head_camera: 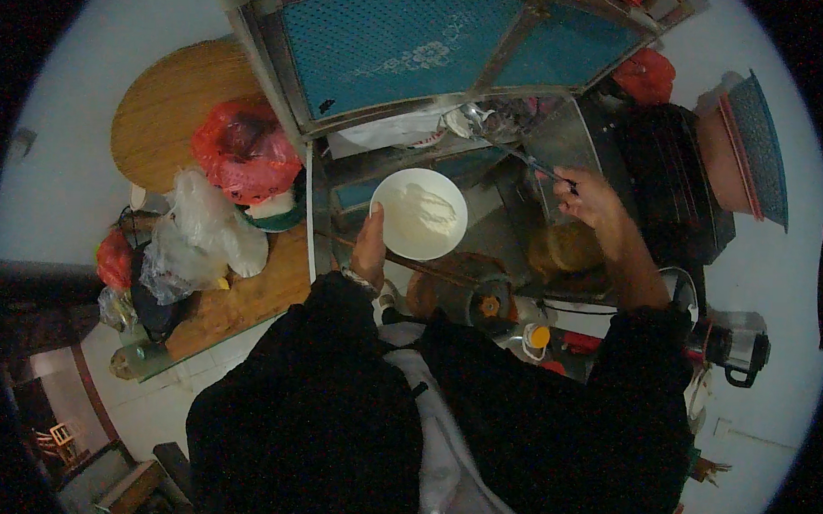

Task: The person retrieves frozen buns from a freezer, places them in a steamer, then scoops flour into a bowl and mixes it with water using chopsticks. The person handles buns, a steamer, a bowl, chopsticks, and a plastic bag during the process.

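Note:
A round white bowl [392, 190] is gripped at its left side by my left hand [369, 252], thumb over the rim. Pale powder [432, 213] lies in it, heaped toward the right. My right hand [583, 198] is closed around the dark handle of a metal ladle [524, 154]. The ladle's head reaches away to the back of an open cabinet, over a white bag [389, 130] with red print. White matter shows at the ladle's head; whether it sits in the ladle or behind it I cannot tell.
The cabinet's lid with blue patterned panels [405, 46] stands raised at the back. Left, a wooden table [261, 286] bears plastic bags [209, 223] and a red bag [245, 149]. At right are a black appliance [672, 178], a basin [731, 159] and a blender jug [741, 343].

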A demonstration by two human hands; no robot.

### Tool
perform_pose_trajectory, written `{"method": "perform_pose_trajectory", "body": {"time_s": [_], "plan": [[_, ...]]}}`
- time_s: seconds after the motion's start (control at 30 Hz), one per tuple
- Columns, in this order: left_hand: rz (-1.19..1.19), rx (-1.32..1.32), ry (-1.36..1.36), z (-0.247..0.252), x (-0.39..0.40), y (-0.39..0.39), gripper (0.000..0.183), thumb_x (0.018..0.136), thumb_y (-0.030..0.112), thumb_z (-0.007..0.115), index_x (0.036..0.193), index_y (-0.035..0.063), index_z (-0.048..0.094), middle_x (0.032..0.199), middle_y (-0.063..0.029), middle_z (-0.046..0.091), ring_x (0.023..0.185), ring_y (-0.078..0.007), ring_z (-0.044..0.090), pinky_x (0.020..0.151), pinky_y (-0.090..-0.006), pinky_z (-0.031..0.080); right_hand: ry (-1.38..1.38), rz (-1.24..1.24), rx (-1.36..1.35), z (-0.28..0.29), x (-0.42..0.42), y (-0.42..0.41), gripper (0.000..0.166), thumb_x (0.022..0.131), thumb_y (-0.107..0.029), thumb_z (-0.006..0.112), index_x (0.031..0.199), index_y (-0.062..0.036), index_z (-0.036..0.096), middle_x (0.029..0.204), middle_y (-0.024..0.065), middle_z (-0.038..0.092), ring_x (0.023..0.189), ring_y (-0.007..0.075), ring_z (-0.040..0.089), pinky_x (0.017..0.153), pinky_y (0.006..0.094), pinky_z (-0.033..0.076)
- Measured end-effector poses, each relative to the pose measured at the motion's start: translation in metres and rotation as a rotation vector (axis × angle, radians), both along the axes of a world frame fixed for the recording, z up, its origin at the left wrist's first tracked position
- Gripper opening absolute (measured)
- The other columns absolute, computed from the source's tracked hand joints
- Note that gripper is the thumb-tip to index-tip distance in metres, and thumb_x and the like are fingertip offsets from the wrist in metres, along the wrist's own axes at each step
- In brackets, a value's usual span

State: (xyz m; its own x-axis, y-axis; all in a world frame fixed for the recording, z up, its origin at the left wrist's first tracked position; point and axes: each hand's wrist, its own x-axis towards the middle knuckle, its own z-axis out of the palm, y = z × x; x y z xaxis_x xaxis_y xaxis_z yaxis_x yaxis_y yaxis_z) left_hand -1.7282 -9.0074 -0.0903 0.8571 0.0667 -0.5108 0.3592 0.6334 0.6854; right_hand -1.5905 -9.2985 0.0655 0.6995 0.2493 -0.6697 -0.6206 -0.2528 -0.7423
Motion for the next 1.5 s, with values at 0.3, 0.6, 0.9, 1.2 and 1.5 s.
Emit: {"method": "perform_pose_trajectory", "body": {"time_s": [0.3,0.6,0.9,1.2,1.5], "plan": [[-0.022,0.029,-0.039,0.016,-0.004,0.000,0.065,0.089,0.050,0.034,0.132,0.0022,0.030,0.131,-0.0155,0.036,0.120,-0.0253,0.034,0.100,-0.0365,0.023,-0.084,-0.003,0.039,-0.020,0.033,0.034,0.028,0.088,-0.023,0.045,0.106,-0.0032,0.054,0.059,-0.0048,0.044,0.042,0.0064,0.036,0.054,0.0276,0.044],[-0.030,0.058,-0.047,0.014,-0.008,0.000,0.067,0.088,0.054,0.034,0.134,0.0050,0.028,0.135,-0.0122,0.034,0.121,-0.0247,0.034,0.100,-0.0372,0.026,-1.013,0.257,-0.665,-0.093,0.023,0.093,0.030,0.085,-0.018,0.049,0.109,-0.0007,0.052,0.082,0.0156,0.058,0.063,0.0326,0.059,0.056,0.0446,0.049],[-0.021,0.082,-0.013,0.012,-0.007,-0.001,0.067,0.089,0.052,0.032,0.133,0.0029,0.027,0.130,-0.0161,0.037,0.119,-0.0270,0.035,0.098,-0.0378,0.026,-1.292,0.339,-1.003,-0.120,-0.011,0.092,0.038,0.084,-0.009,0.044,0.122,-0.0152,0.045,0.096,0.0202,0.052,0.073,0.0405,0.056,0.062,0.0470,0.046],[0.011,0.070,-0.011,0.009,-0.007,-0.001,0.067,0.088,0.052,0.035,0.133,0.0032,0.029,0.132,-0.0144,0.036,0.120,-0.0250,0.034,0.100,-0.0362,0.023,-1.270,0.368,-1.140,-0.129,-0.033,0.046,0.063,0.074,-0.001,0.051,0.132,-0.0203,0.035,0.101,0.0200,0.051,0.072,0.0343,0.058,0.062,0.0438,0.048],[0.009,0.037,-0.021,0.005,-0.004,0.000,0.066,0.087,0.052,0.037,0.132,0.0024,0.031,0.130,-0.0143,0.038,0.119,-0.0241,0.035,0.099,-0.0350,0.024,-1.221,0.226,-1.069,-0.132,-0.059,-0.003,0.049,0.080,-0.001,0.050,0.126,-0.0189,0.045,0.087,0.0158,0.051,0.072,0.0304,0.053,0.058,0.0365,0.044]]}}
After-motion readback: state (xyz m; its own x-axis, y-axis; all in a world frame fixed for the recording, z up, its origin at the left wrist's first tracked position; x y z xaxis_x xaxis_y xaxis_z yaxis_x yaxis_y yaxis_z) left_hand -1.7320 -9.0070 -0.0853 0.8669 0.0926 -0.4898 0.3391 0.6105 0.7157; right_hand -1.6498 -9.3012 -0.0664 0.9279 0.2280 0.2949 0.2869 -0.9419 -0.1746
